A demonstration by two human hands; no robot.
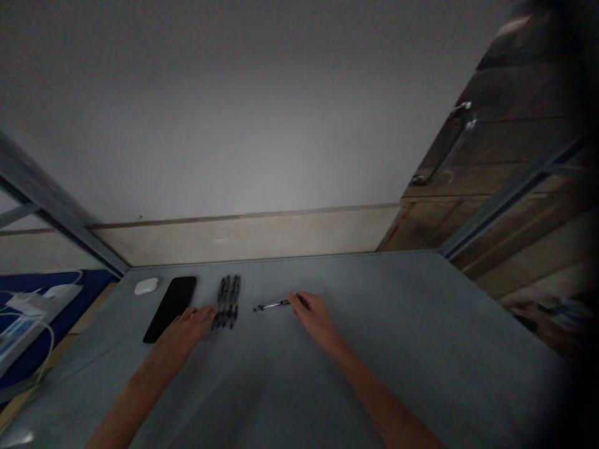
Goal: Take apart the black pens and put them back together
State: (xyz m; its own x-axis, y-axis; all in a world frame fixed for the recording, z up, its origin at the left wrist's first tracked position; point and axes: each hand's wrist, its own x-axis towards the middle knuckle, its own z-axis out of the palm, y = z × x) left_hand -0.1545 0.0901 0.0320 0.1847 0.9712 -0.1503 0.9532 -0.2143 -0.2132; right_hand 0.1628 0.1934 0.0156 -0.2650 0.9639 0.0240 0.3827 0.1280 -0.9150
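Several dark pens (228, 302) lie side by side on the grey table (281, 386), pointing away from me. My left hand (193, 322) rests at the left edge of this row, its fingers partly spread and touching or nearly touching the outermost pen. To the right of the row, my right hand (311, 310) pinches the right end of a single pen (274, 305), which lies crosswise with its other end pointing left. A black phone (171, 308) is just beyond and left of my left hand.
A white earbud case (146, 286) sits at the table's back left. Metal posts rise at both back corners, with a wall (257, 125) behind. A power strip (40, 318) with cables lies on blue cloth at left. At right is a wooden door with a handle.
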